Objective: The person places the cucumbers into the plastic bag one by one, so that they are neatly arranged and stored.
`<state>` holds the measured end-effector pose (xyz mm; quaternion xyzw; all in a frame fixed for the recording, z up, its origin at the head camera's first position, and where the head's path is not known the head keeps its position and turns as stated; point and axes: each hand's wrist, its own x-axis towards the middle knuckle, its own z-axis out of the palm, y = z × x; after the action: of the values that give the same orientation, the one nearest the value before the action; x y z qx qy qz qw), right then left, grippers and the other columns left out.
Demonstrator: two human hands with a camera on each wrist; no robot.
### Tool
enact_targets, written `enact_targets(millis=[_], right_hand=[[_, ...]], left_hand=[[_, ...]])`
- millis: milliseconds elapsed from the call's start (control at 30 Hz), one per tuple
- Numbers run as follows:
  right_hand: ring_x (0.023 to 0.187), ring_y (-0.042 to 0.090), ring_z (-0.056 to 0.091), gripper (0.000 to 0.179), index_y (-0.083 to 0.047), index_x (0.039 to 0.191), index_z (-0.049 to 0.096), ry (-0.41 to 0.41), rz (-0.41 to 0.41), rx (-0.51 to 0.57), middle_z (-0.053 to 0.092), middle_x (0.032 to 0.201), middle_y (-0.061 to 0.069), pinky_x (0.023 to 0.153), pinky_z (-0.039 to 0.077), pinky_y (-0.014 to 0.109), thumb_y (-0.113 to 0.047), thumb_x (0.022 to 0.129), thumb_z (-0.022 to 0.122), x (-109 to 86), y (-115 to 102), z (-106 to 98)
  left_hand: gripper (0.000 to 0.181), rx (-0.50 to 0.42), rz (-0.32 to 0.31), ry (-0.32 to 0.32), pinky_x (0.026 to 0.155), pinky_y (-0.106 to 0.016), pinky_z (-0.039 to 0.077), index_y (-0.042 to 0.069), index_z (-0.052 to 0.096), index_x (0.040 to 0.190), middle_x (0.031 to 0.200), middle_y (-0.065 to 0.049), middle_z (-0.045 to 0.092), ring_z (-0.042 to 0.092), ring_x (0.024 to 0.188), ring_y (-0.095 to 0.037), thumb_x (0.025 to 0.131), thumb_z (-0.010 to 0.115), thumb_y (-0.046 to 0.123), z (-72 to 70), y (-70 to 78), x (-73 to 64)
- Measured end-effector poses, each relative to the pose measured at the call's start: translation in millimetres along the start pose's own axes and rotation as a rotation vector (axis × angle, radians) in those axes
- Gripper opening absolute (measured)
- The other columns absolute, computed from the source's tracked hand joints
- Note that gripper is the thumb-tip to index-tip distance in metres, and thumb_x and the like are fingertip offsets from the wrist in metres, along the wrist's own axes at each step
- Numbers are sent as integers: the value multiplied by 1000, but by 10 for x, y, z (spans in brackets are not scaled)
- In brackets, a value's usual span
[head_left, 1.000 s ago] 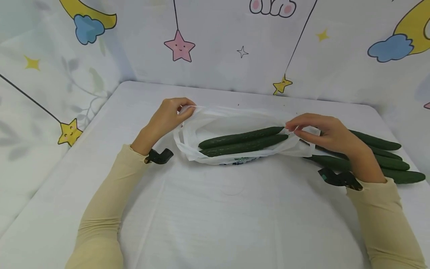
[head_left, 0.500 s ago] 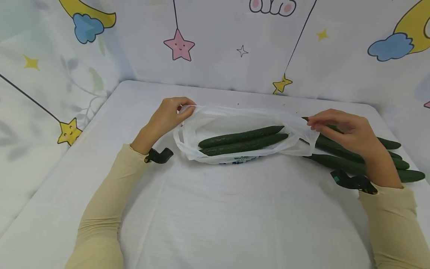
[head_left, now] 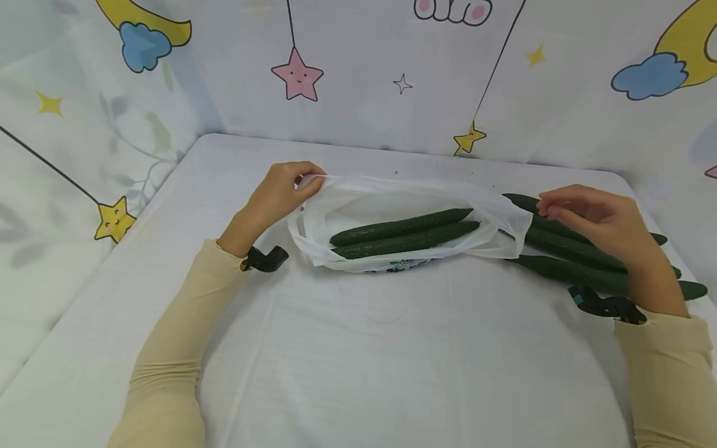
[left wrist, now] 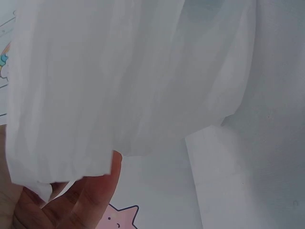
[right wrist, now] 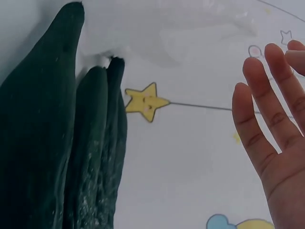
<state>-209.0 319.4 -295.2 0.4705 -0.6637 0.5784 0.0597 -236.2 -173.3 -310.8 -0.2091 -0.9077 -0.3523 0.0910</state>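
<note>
A white plastic bag (head_left: pixel 386 193) lies on its side with its mouth spread, and two dark green cucumbers (head_left: pixel 406 233) rest side by side in it. My left hand (head_left: pixel 284 190) pinches the bag's edge at its upper left corner. The left wrist view shows the thin plastic (left wrist: pixel 86 95) hanging over the fingers (left wrist: pixel 95 191). My right hand (head_left: pixel 596 218) hovers over a group of loose cucumbers (head_left: pixel 577 249) right of the bag. It holds nothing; its fingers (right wrist: pixel 267 95) are relaxed and apart from the cucumbers (right wrist: pixel 38 124) in the right wrist view.
A white cloth covers the table (head_left: pixel 386 361). Behind it hangs a patterned backdrop (head_left: pixel 358 74) with stars, moons and clouds. The loose cucumbers reach toward the table's right edge, and the bag's right end touches or lies close to them.
My right hand has let go of the bag's right end and moved right, over the loose cucumbers. The left hand keeps its pinch on the bag and has stayed in place.
</note>
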Motion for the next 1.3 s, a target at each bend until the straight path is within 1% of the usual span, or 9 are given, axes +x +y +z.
enact_targets(millis=[67, 200, 300, 400, 533, 633, 933, 1167, 1300], right_hand=[[95, 24, 65, 26, 33, 105, 52, 28, 41, 6, 67, 103, 26, 85, 52, 23, 20, 84, 60, -44, 25, -50], [94, 23, 66, 26, 32, 108, 52, 65, 128, -20, 68, 104, 23, 84, 52, 22, 26, 83, 56, -138, 83, -162], [95, 20, 66, 28, 28, 110, 55, 66, 217, -81, 68, 108, 19, 84, 51, 19, 29, 81, 54, -201, 99, -227], [96, 13, 66, 31, 21, 112, 59, 53, 343, -245, 69, 110, 8, 83, 50, 15, 26, 82, 55, -222, 69, -250], [94, 3, 67, 29, 9, 114, 64, 36, 500, -456, 69, 107, -4, 79, 48, 9, 17, 86, 60, -243, 26, -258], [93, 1, 67, 28, 6, 115, 64, 39, 552, -484, 69, 106, -7, 78, 47, 8, 11, 88, 62, -283, 37, -288], [96, -5, 64, 27, 1, 120, 64, 36, 655, -520, 67, 110, -13, 79, 45, 7, -1, 93, 63, -419, 95, -420], [98, -6, 62, 29, 0, 122, 64, 35, 731, -500, 68, 110, -14, 79, 45, 6, -3, 93, 64, -493, 113, -467], [100, -6, 60, 30, -1, 122, 64, 21, 751, -520, 67, 109, -17, 79, 43, 5, -3, 92, 65, -514, 137, -475]], left_hand=[[22, -2, -1, -2, 83, -38, 46, 4, 71, 110, 108, -12, 70, 57, 91, -27, 97, 60, 18, 1, 3, 0], [23, -2, -5, -5, 83, -38, 46, 4, 71, 111, 109, -12, 70, 58, 92, -27, 97, 60, 18, 3, 3, -1], [23, -4, -15, -9, 83, -38, 46, 4, 71, 111, 109, -11, 70, 57, 92, -27, 97, 60, 19, 1, 10, -2], [23, -10, -24, -11, 81, -37, 45, 5, 71, 111, 109, -10, 70, 55, 92, -26, 97, 61, 19, -6, 17, -13], [23, -8, -32, -16, 79, -36, 45, 5, 71, 112, 110, -10, 70, 55, 92, -26, 98, 60, 20, -6, 12, -14], [23, -7, -33, -19, 79, -36, 46, 5, 71, 112, 110, -10, 69, 55, 92, -26, 98, 60, 20, -2, 10, -11], [24, -8, -29, -19, 79, -37, 46, 5, 71, 112, 109, -11, 70, 55, 91, -26, 98, 59, 20, 9, 3, 0], [23, -2, -32, -22, 81, -37, 46, 6, 71, 112, 108, -10, 69, 54, 92, -25, 97, 60, 20, 3, 4, -4], [23, 3, -29, -25, 81, -38, 46, 6, 71, 112, 108, -10, 69, 54, 92, -26, 98, 60, 20, 1, -1, -8]])
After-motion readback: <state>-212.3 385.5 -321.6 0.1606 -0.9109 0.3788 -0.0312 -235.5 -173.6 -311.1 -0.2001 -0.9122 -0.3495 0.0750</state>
